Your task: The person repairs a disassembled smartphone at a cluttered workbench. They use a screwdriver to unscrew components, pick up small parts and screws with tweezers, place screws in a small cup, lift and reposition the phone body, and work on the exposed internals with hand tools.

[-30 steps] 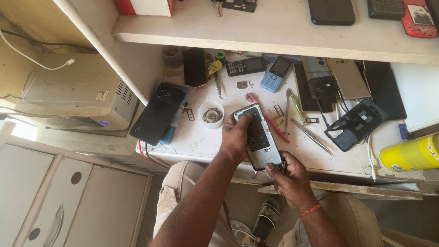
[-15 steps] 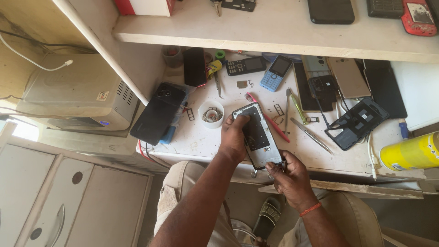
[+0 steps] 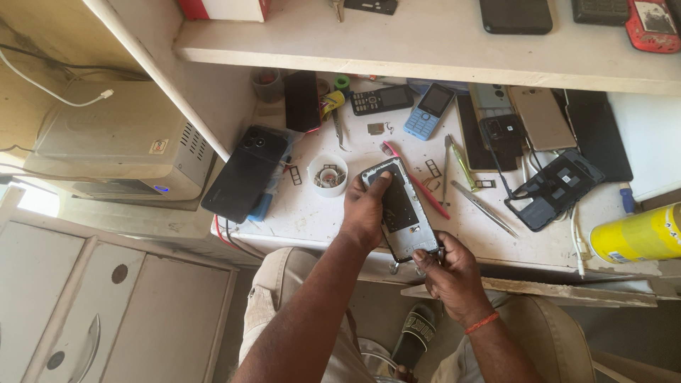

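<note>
Left hand point(image 3: 365, 213) is wrapped around the opened phone point(image 3: 399, 208) – thumb on its top end. Right hand point(image 3: 448, 271) pinches the bottom edge, fingers closed tight.

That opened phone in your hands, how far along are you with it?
Done: the opened phone has its back off, insides bare. In hand: the left hand steadies it against the white bench while the right hand works at its bottom end; any tool there is too small to tell. Left: it lies open, with a small white dish of parts and tweezers alongside.
</note>
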